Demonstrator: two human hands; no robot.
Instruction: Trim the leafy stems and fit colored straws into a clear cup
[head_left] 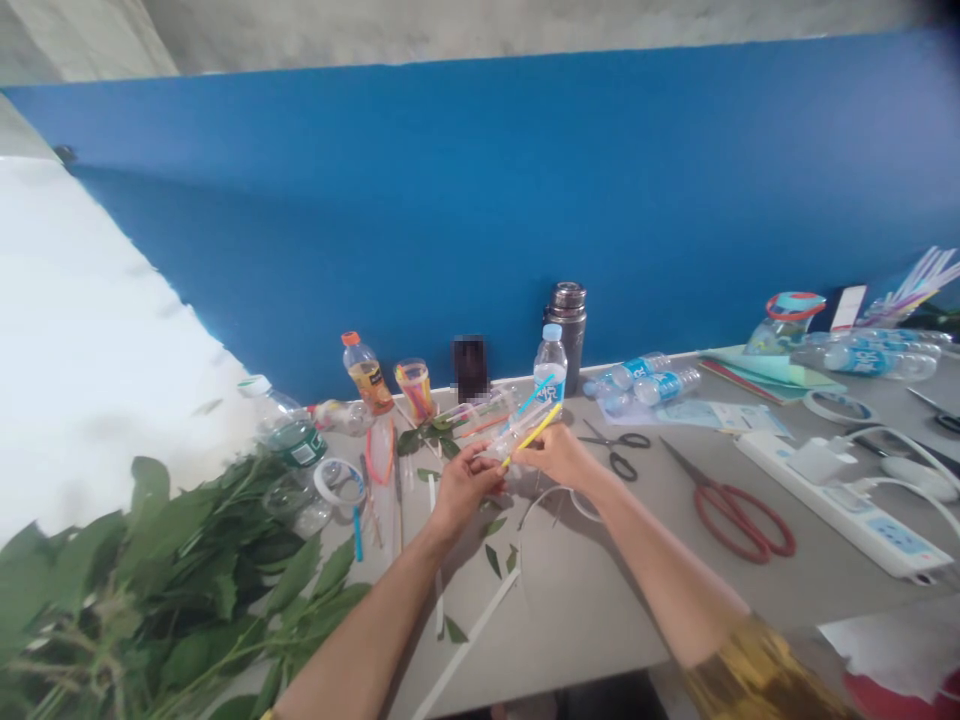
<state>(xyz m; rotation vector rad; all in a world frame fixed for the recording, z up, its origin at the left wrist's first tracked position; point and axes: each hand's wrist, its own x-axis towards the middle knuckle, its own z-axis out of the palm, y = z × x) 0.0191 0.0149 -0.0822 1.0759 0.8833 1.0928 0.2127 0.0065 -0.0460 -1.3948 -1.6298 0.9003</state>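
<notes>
In the middle of the table my left hand (466,482) and my right hand (559,455) are close together, both with curled fingers. Between them is a clear plastic piece (512,432) that looks like part of a bottle, partly hidden by my fingers. A yellow straw (541,430) slants along it, its lower end by my left fingertips and my right fingers pressed against it. A short blue straw (537,394) lies at an angle just beyond. Behind my right hand stands an upright water bottle (551,352). Cut leaves (493,560) and a white strip (480,635) lie below my hands.
Leafy branches (172,580) fill the left side. Red-handled scissors (739,515), black scissors (622,445) and a power strip (840,500) lie on the right. A dark thermos (574,325), an orange-capped bottle (365,375) and a cup of straws (415,388) stand along the blue partition.
</notes>
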